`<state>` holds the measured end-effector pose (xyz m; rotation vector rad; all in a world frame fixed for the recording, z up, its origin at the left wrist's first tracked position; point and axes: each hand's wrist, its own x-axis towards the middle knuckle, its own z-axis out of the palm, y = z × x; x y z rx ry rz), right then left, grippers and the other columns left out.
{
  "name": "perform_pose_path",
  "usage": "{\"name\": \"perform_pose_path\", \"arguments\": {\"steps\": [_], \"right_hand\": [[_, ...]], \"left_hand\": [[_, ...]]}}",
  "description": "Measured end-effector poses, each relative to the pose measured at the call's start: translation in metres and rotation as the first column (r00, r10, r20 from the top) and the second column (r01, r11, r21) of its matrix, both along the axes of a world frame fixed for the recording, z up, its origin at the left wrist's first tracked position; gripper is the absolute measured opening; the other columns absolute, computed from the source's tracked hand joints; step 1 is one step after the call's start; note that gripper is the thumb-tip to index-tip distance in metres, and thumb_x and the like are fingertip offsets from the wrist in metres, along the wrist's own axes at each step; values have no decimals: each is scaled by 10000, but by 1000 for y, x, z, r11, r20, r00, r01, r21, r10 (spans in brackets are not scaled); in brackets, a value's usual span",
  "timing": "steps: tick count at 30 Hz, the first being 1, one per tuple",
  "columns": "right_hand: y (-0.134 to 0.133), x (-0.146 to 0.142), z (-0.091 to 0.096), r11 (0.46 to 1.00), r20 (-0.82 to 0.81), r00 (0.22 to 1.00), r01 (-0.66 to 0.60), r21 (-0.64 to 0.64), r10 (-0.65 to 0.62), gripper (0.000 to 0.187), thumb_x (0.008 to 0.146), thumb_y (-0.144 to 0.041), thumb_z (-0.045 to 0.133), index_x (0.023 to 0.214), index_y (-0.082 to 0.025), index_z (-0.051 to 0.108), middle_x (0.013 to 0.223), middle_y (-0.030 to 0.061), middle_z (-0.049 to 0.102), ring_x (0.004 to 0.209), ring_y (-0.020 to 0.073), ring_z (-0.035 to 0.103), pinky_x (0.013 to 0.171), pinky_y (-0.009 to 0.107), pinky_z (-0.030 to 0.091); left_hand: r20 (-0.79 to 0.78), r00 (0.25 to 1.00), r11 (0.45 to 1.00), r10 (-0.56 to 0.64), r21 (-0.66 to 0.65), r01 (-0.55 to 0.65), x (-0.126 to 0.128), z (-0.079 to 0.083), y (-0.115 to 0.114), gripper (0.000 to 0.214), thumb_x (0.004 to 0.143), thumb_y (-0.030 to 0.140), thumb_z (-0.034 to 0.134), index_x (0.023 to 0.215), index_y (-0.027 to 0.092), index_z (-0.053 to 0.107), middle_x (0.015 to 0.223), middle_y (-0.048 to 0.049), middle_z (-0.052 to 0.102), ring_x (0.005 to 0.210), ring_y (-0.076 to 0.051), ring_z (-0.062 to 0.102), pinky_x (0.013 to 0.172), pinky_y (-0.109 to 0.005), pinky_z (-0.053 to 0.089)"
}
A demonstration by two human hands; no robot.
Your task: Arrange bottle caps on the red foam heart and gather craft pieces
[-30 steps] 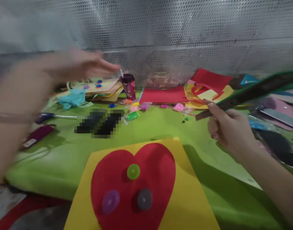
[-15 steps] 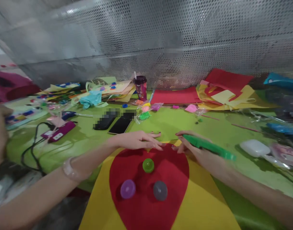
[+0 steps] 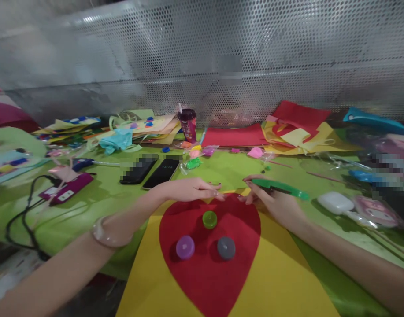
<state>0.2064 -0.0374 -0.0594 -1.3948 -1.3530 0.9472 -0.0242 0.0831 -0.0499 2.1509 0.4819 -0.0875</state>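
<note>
A red paper heart (image 3: pixel 206 268) lies on a yellow sheet (image 3: pixel 140 281). On the heart sit a green bottle cap (image 3: pixel 209 219), a purple cap (image 3: pixel 185 247) and a grey cap (image 3: pixel 226 248). My left hand (image 3: pixel 197 189) is open, its fingers stretched out over the heart's upper edge. Across from it, my right hand (image 3: pixel 271 204) has fingertips at the heart's upper right lobe. A long green tool with a dark strip (image 3: pixel 279 186), perhaps a cutter, is held between its thumb and the hand; its exact kind is unclear.
Two phones (image 3: pixel 164 169) lie beyond my left hand, near a purple power strip (image 3: pixel 68 188) with black cords. A lidded cup (image 3: pixel 187 125) stands at the back by red sheets (image 3: pixel 235 135). A white case (image 3: pixel 335 202) lies right, and a perforated metal panel (image 3: pixel 195 66) rises behind.
The view has shifted, moving most things slightly left while the heart and caps appear a little further right and higher. Both hands keep nearly the same pose. A blurred form at the left edge is gone.
</note>
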Motion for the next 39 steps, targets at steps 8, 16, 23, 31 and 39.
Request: {"name": "perform_pose_path", "arguments": {"steps": [8, 16, 23, 31, 39], "right_hand": [[1, 2, -16, 998, -113, 994, -4, 55, 10, 252, 788, -370, 577, 1001, -240, 549, 651, -25, 636, 784, 206, 682, 845, 341, 534], [0, 1, -16, 997, -155, 988, -4, 81, 17, 253, 780, -321, 571, 1011, -220, 557, 626, -38, 630, 721, 187, 679, 847, 351, 538], [-1, 4, -17, 993, -127, 991, -36, 112, 50, 305, 751, -315, 601, 1036, -208, 577, 660, -20, 646, 779, 222, 683, 851, 390, 533], [2, 4, -17, 989, -103, 994, -30, 141, 45, 316, 737, -321, 606, 1029, -202, 579, 649, -20, 636, 723, 208, 663, 820, 397, 545], [-2, 3, -8, 986, -60, 996, -57, 156, 67, 297, 729, -345, 586, 994, -211, 580, 662, -12, 633, 737, 221, 665, 860, 414, 525]], "left_hand": [[22, 999, 999, 39, 37, -40, 8, 3, -1, 351, 939, 459, 452, 1191, 318, 651, 1378, 1, 546, 1391, -192, 337, 1086, -294, 296], [46, 995, 992, 90, 81, -93, 11, 6, -3, 319, 922, 440, 491, 1136, 307, 688, 1299, -8, 621, 1335, -207, 428, 1047, -267, 318], [90, 981, 983, 169, 62, -175, 14, 8, -10, 277, 898, 368, 543, 1090, 267, 715, 1205, -38, 681, 1128, -222, 598, 907, -261, 410], [300, 878, 926, 374, -70, -370, 23, -3, -5, 184, 859, 297, 607, 900, 193, 752, 981, -64, 747, 911, -166, 652, 778, -208, 440], [463, 549, 717, 696, -497, -489, 36, -13, -2, 366, 886, 414, 564, 631, 154, 605, 353, 64, 406, 334, -49, 330, 394, -159, 258]]}}
